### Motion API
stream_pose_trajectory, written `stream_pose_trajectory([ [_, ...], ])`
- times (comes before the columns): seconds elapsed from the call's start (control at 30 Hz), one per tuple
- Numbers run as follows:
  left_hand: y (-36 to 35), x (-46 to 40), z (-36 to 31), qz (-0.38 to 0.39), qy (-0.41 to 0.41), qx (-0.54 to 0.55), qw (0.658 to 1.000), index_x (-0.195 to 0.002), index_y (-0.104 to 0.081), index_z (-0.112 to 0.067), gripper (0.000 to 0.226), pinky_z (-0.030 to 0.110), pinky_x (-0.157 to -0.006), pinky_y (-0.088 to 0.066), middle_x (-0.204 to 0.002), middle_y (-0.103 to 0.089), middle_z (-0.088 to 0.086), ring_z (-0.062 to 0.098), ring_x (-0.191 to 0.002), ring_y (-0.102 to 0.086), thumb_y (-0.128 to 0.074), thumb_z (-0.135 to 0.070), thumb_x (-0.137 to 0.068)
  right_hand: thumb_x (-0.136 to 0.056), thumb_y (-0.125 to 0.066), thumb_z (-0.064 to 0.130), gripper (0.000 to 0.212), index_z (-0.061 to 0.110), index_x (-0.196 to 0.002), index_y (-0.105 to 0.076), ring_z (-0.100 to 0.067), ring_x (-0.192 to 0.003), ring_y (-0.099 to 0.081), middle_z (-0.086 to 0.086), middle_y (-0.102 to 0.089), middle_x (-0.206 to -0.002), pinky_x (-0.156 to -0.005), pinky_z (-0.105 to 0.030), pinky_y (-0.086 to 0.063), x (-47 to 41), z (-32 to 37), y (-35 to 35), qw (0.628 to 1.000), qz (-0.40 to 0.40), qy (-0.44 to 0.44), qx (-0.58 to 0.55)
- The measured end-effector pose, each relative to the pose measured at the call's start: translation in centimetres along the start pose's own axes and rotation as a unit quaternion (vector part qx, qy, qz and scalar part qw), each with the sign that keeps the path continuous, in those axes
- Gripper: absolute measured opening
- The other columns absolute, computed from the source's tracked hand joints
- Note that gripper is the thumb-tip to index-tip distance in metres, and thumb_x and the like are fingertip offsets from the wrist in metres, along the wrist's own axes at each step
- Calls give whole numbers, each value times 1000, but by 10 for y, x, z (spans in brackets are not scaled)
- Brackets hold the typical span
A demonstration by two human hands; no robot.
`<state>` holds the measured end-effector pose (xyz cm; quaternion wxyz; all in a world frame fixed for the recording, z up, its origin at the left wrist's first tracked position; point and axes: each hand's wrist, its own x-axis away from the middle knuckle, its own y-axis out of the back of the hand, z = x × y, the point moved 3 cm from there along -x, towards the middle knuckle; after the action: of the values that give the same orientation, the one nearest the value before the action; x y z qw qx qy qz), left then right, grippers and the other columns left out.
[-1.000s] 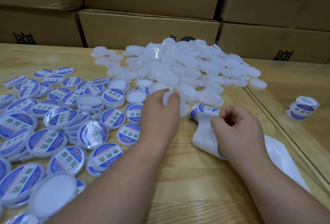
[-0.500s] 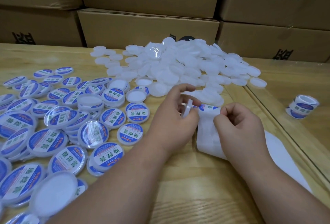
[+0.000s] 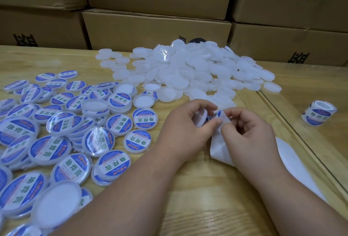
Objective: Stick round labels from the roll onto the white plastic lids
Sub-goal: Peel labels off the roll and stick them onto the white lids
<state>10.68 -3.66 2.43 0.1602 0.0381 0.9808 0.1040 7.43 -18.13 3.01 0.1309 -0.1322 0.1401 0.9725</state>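
My left hand (image 3: 185,124) grips a white plastic lid (image 3: 203,118) on edge, close against the label strip. My right hand (image 3: 248,132) pinches the white backing strip (image 3: 220,147), where a blue round label (image 3: 219,113) shows at the top fold. The two hands touch at the fingertips. A heap of bare white lids (image 3: 188,72) lies just beyond them. Labelled lids (image 3: 62,128) with blue and white stickers are spread over the left of the wooden table (image 3: 197,198).
A second roll of labels (image 3: 319,115) stands at the right, past a seam in the tabletop. Used backing paper (image 3: 293,162) trails toward the near right. Cardboard boxes (image 3: 156,28) are stacked along the back.
My left hand picked a lid off the heap's near edge and carried it right to the label strip. My right hand lifted the strip a little toward it.
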Motion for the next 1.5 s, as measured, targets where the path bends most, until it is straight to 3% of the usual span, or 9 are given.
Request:
stream_pose_trajectory([
  [0.1, 0, 1, -1, -1, -7, -11, 1000, -94, -69, -44, 20, 6, -71, -45, -94, -70, -25, -8, -88, -63, -79, -31, -83, -74, -60, 31, 20, 44, -82, -73, -6, -59, -54, -5, -63, -74, -53, -13, -43, 1, 5, 0, 1000, 4, 0, -1],
  [0.23, 1, 0, -1, -20, -11, -16, 1000, -95, -71, -39, 14, 10, -70, -48, -93, -70, -23, -2, -86, -64, -74, -28, -87, -75, -57, 29, 26, 46, -79, -76, -5, -53, -48, -2, -57, -63, -48, -11, -38, 3, 7, 2, 1000, 9, 9, 0],
  [0.37, 0, 1, -2, -5, -5, -1, 1000, -95, -72, -40, 14, 11, -74, -49, -96, -71, -24, -6, -89, -64, -79, -34, -85, -84, -71, 23, 11, 31, -78, -75, 2, -54, -52, 12, -61, -60, -51, -6, -39, 2, 2, 1, 1000, -8, 14, 7],
  [0.5, 0, 1, -1, 0, -13, -17, 1000, -96, -73, -37, 12, 10, -72, -47, -93, -70, -25, -5, -85, -62, -78, -34, -86, -88, -70, 15, 17, 28, -78, -72, 3, -57, -55, 17, -62, -62, -54, -6, -41, 1, 0, 1, 1000, -14, 11, 3],
  [0.8, 0, 2, -2, -12, -29, -28, 999, -93, -72, -39, 12, 24, -70, -54, -89, -72, -17, 4, -78, -64, -64, -37, -84, -90, -72, 20, 8, 25, -85, -75, -5, -64, -60, -1, -68, -73, -59, -12, -48, 4, 7, -2, 1000, -3, 14, -17],
  [0.93, -1, 2, -2, -17, -36, -31, 999, -89, -68, -43, 12, 20, -68, -53, -87, -71, -20, 1, -75, -64, -62, -33, -84, -89, -73, 18, 7, 23, -84, -74, -4, -64, -60, 1, -69, -75, -60, -10, -47, 4, 8, -2, 1000, -6, 18, -15],
  [1.17, -1, 1, 0, -27, -41, -24, 999, -94, -70, -41, 15, 25, -78, -57, -93, -71, -23, 1, -89, -68, -62, -31, -86, -90, -70, 10, 16, 25, -85, -74, 1, -62, -58, 12, -65, -67, -58, -8, -45, 4, 6, -1, 1000, 1, 22, -12],
  [1.27, -1, 1, 0, -40, -45, -20, 998, -94, -68, -41, 17, 19, -81, -54, -97, -70, -23, -1, -95, -66, -58, -30, -86, -87, -67, 5, 23, 27, -84, -73, 2, -58, -55, 16, -62, -64, -55, -7, -42, 4, 4, -1, 1000, -2, 18, 4],
  [1.5, 6, -2, 3, -111, 10, 38, 993, -86, -63, -42, 25, 12, -46, -34, -74, -61, -19, 0, -50, -47, -46, -24, -81, -84, -60, 7, 23, 28, -79, -68, 0, -46, -49, 18, -54, -54, -45, -7, -37, 1, 2, 7, 997, -76, -4, 34],
])
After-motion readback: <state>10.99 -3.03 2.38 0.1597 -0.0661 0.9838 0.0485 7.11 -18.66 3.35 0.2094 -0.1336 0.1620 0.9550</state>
